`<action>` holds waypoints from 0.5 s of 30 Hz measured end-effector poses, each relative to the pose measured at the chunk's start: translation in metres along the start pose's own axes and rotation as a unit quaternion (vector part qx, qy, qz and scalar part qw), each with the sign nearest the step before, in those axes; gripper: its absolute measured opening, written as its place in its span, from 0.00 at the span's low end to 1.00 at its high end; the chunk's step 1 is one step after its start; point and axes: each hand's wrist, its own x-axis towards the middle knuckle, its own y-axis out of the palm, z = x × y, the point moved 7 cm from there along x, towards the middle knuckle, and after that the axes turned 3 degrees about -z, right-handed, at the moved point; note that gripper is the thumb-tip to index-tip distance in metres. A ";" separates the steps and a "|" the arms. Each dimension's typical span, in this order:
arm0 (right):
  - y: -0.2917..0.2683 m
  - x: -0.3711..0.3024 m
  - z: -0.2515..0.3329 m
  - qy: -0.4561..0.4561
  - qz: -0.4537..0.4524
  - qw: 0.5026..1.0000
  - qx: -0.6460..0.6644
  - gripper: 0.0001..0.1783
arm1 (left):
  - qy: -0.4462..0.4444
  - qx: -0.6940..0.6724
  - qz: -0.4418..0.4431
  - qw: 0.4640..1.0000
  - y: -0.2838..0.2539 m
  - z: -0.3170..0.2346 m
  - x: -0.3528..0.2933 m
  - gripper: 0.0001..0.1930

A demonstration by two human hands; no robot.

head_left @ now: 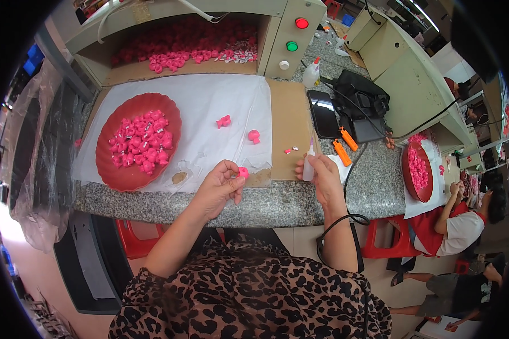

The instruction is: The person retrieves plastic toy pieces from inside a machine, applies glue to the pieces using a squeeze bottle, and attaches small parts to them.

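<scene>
Between the thumb and fingers of my left hand [221,186] is a small pink figurine piece [243,172], held above the front edge of the white paper [209,96]. My right hand [324,173] grips a small translucent squeeze bottle [309,164] upright, its thin nozzle pointing up. Two more pink figurine pieces, one [224,121] farther off and one [254,136] nearer, lie loose on the paper. A couple of tiny pink-and-white bits [291,150] rest on the cardboard [291,107] beside the bottle. To the left, a red scalloped bowl [108,116] holds a heap of pink pieces [141,141].
Behind the paper stands a beige machine [274,34] with many pink pieces in its opening. To the right lie a black phone [323,114], two orange tools [341,152], a black bag [359,99] and a cable. A co-worker [452,223] sits farther right by another red bowl [417,169].
</scene>
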 end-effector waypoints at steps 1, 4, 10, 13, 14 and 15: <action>0.000 0.004 -0.005 0.014 -0.012 1.000 0.008 0.15 | 0.001 0.000 0.001 1.000 0.003 0.000 0.000 0.09; -0.001 0.013 -0.004 0.014 -0.085 0.989 -0.118 0.12 | 0.028 0.003 -0.017 0.999 0.005 -0.004 0.001 0.12; 0.002 0.036 0.008 -0.052 -0.175 0.860 -0.477 0.19 | 0.062 0.040 -0.007 0.997 0.003 0.002 0.004 0.15; 0.006 0.045 0.012 -0.049 -0.172 0.831 -0.526 0.20 | 0.065 0.027 -0.005 0.998 0.004 0.003 0.003 0.16; 0.007 0.050 0.008 -0.031 -0.154 0.846 -0.510 0.20 | 0.072 0.027 -0.001 0.997 0.003 0.004 0.003 0.15; 0.007 0.052 0.008 -0.031 -0.153 0.845 -0.512 0.20 | 0.079 0.027 0.003 0.997 0.003 0.004 0.004 0.15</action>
